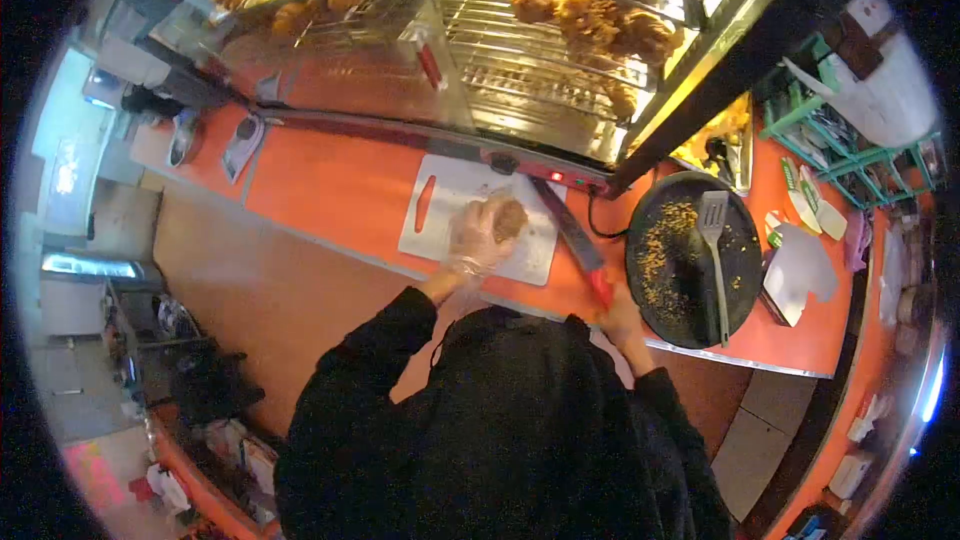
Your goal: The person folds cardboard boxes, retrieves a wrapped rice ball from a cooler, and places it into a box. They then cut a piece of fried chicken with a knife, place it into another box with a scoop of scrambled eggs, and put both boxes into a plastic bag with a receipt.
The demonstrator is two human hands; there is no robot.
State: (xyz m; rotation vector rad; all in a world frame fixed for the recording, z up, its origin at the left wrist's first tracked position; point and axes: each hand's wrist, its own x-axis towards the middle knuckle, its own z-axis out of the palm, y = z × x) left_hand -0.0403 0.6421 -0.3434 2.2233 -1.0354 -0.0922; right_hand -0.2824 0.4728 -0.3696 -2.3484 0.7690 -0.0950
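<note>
My left hand (478,236), in a see-through glove, is closed around a brown piece of fried chicken (510,220) over the white cutting board (424,232). My right hand (622,320) grips the red handle of a large knife (574,234) just right of the board. The dark blade slants up and left, its tip near the board's far right corner. Small crumbs dot the board around the chicken.
Beyond the board stands a lit warming cabinet (480,60) with fried chicken on wire racks. On the orange counter (325,180), a round black pan (690,310) holds crumbs and a slotted spatula (713,230). Green baskets (835,130) stand at the far right.
</note>
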